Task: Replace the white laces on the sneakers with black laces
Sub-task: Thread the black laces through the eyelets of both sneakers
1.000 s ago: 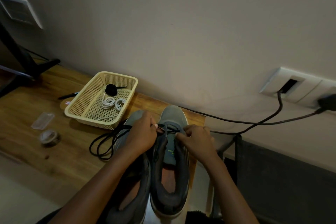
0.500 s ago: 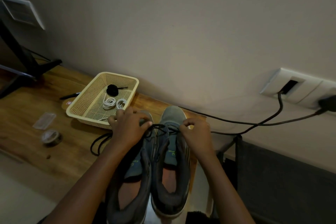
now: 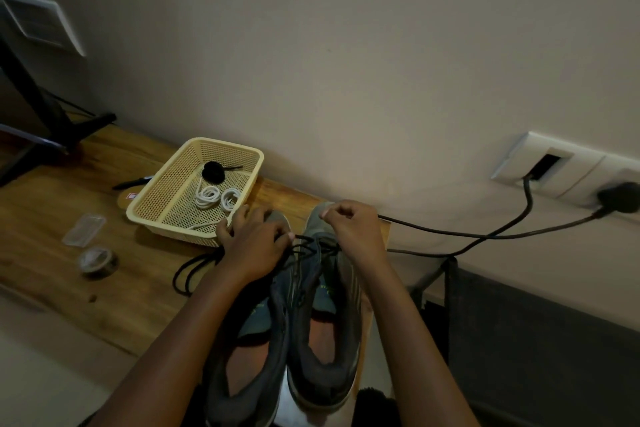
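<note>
Removal of white laces [image 3: 216, 198] appears complete: two coils lie in the basket [image 3: 138, 215] on the table [image 3: 52, 218], and neither sneaker shows white. Relacing is judged to be at an early stage. The black lace [image 3: 188, 270] crosses only near the toe of the right sneaker [image 3: 325, 340], with its slack looped on the table beside the left sneaker [image 3: 256, 340]. A rolled black lace [image 3: 213, 172] waits in the basket. Both grey sneakers stand side by side at the table's near edge, toes towards the wall [image 3: 346, 80]. The left hand [image 3: 254, 246] grips the black lace. The right hand [image 3: 353, 232] is curled in a pinch above the toe, and whether it holds the lace cannot be told.
</note>
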`<state>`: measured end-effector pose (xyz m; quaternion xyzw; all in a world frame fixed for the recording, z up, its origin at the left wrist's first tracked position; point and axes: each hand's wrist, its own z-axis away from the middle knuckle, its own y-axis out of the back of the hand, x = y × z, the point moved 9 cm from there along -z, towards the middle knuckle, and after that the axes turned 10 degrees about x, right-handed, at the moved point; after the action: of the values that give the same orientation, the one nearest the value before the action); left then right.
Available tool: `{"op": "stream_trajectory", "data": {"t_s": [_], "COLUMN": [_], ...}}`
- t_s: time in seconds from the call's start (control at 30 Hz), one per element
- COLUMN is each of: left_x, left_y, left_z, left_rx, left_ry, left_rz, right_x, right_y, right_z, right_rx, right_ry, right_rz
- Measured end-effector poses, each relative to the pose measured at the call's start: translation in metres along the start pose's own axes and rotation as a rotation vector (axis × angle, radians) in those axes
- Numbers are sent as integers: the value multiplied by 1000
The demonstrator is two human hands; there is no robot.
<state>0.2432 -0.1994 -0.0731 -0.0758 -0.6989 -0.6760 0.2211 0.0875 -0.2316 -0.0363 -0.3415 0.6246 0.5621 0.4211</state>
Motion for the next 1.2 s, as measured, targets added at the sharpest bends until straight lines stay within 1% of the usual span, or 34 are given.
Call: {"op": "stream_trajectory", "data": {"t_s": [0.03,0.13,0.3,0.37,0.43,0.5,0.53,0.57,0.6,0.63,0.67,0.7,0.73,0.77,0.8,0.83,0.9,0.97,1.03,1.07,1.1,1.13,1.17,1.2], "left_x": [-1,-2,5,7,10,5,0,-10,-16,-22,-24,-23,-21,-17,-10,-4,5,10,10,9,9,6,1,-9], "left_y": [3,9,30,36,45,66,79,91,104,112,115,114,113,111,104,95,80,70,67,66,69,73,79,87], "left_z": [-2,-5,-7,-3,3,7,9,9,10,11,12,10,11,10,8,6,4,4,4,4,5,4,5,6], "left_rx": [34,62,162,150,125,116,127,161,205,251,288,331,389,444,458,442,389,363,343,330,324,334,373,450], "left_ry": [4,49,73,90,137,199,227,238,234,226,217,192,151,94,20,-37,-97,-83,-60,-61,-58,-34,19,99], "left_rz": [57,275,687,839,1107,1539,1764,1924,2027,2052,2019,1886,1638,1341,1105,924,739,638,573,587,657,783,934,1062], "right_x": [1,1,-8,-9,-8,-5,-4,-3,-2,-2,-4,-7,-13,-20,-29,-37,-49,-54,-51,-48,-44,-39,-32,-22], "right_y": [-3,-11,-36,-34,-25,-15,-13,-12,-13,-13,-14,-14,-16,-18,-21,-25,-33,-35,-32,-29,-23,-13,0,14], "right_z": [-1,-1,9,10,7,6,6,6,6,7,8,8,9,11,15,18,24,25,20,17,12,7,2,-3], "right_rx": [3,-15,-175,-178,-133,-91,-79,-74,-75,-68,-57,-47,-48,-64,-90,-123,-166,-147,-101,-78,-31,43,131,219], "right_ry": [0,4,149,149,141,113,97,83,71,65,69,89,121,156,176,169,148,174,223,238,245,243,210,148], "right_rz": [37,147,279,326,383,432,451,468,480,489,487,463,408,322,208,95,-65,-122,-74,-24,39,97,131,127]}}
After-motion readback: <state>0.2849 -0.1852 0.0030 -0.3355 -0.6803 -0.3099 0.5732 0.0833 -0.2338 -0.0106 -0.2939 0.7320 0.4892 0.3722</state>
